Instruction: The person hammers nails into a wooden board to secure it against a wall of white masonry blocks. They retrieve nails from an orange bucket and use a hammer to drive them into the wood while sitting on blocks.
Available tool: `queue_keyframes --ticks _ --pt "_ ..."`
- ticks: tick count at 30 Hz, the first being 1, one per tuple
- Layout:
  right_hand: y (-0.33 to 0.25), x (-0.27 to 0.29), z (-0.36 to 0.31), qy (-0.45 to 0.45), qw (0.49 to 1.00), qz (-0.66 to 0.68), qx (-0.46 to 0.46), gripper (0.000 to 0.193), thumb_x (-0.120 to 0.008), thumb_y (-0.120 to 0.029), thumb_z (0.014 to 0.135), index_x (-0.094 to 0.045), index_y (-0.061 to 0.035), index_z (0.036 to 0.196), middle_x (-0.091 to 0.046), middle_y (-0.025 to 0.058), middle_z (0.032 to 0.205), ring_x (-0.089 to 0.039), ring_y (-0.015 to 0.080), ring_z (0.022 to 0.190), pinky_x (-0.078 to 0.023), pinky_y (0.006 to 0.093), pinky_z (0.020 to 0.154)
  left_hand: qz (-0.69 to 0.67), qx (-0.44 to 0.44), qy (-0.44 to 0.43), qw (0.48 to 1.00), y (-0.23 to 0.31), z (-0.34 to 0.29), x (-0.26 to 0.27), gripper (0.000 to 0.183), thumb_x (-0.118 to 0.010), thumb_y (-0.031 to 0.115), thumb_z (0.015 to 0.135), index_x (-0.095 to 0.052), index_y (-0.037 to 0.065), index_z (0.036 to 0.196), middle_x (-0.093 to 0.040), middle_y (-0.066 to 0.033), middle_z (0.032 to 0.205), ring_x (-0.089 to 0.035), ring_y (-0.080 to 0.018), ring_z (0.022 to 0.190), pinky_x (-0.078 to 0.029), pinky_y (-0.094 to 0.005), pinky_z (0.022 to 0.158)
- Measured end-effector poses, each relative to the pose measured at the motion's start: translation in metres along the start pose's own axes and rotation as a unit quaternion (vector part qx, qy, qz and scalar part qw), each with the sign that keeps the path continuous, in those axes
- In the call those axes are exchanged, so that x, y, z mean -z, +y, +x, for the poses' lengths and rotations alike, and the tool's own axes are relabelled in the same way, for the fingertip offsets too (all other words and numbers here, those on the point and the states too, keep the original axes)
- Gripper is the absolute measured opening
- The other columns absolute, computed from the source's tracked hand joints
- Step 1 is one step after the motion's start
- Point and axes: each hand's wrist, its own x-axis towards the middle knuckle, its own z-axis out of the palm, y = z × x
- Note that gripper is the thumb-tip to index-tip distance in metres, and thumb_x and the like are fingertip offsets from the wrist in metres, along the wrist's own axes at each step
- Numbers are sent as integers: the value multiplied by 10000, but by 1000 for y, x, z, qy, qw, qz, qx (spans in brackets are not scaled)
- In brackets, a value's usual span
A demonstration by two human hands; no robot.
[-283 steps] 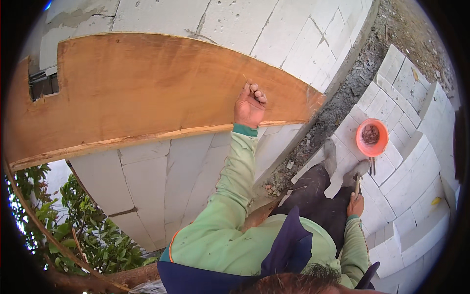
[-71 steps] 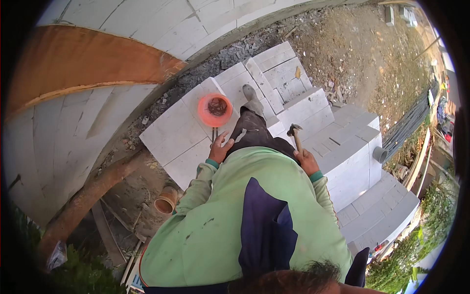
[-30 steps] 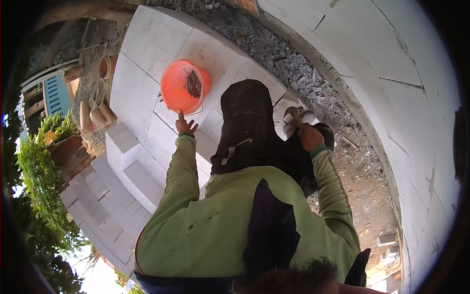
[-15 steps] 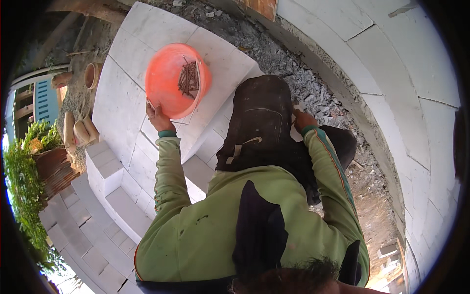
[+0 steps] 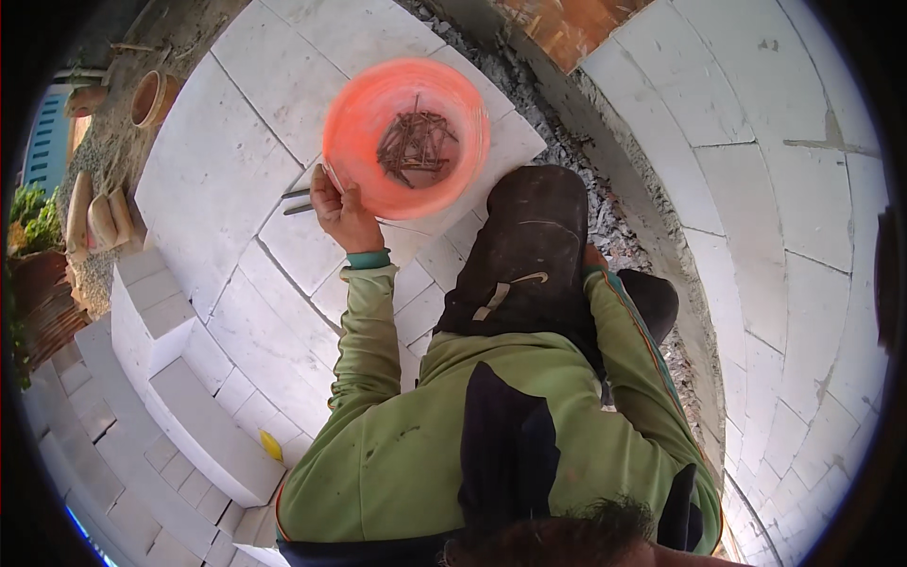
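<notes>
An orange-red plastic bucket [image 5: 345, 113] stands on the white blocks, its mouth facing up. Inside it lies a heap of rusty nails [image 5: 419, 149]. My left hand [image 5: 342, 210] is closed on the bucket's near left rim, thumb and fingers pinching the edge. Beside that hand, two dark parallel prongs [image 5: 299, 200], like tool handles, stick out from under the bucket. My right hand [image 5: 593, 257] is at the outer side of my dark-trousered knee [image 5: 534, 217]; its fingers are mostly hidden there, and whatever they hold does not show.
A white block wall [image 5: 756, 189] rises on the right, with a rubble-filled gap [image 5: 614, 213] before it. Stepped white blocks [image 5: 213, 425] lie at left, one bearing a yellow leaf [image 5: 271, 445]. Beyond are a clay pot [image 5: 154, 98] and several tan sacks [image 5: 99, 219].
The bucket, tilted before, now faces up and shows more nails; in the picture it and my left hand have shifted right. Dark prongs have come into sight. My right hand is now more hidden.
</notes>
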Motion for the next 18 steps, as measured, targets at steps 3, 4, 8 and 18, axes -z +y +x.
queue_keyframes --ticks 3,4,8,18 --pt "36 -29 25 14 998 53 -18 369 -467 -377 966 -667 -145 1172 -685 212 1105 -649 424 1031 -512 513 861 -10 -34 -15 999 -11 5 2 523 -543 -14 944 -368 -73 1434 -493 -154 1403 -493 -220 1279 -405 -332 1074" --pt "32 -32 26 15 996 83 -24 377 -460 -382 969 -660 -155 1192 -682 212 1117 -648 424 1034 -512 513 864 11 -36 -20 999 -12 7 5 542 -516 -8 928 -352 -84 1440 -467 -169 1418 -477 -237 1290 -387 -342 1087" --pt "34 -31 32 -39 988 132 -72 422 -476 -436 953 -690 -143 1170 -708 182 1078 -670 398 995 -512 487 827 108 -70 -53 990 -10 11 8 562 -489 5 922 -326 -99 1450 -420 -190 1441 -440 -258 1318 -351 -351 1111" --pt "92 -86 73 -8 988 140 -68 354 -563 -331 945 -704 -49 1106 -722 164 1011 -708 332 886 -533 481 733 284 -212 -38 934 24 5 -3 477 -576 28 907 -451 -13 1365 -509 -173 1328 -543 -244 1155 -472 -374 925"
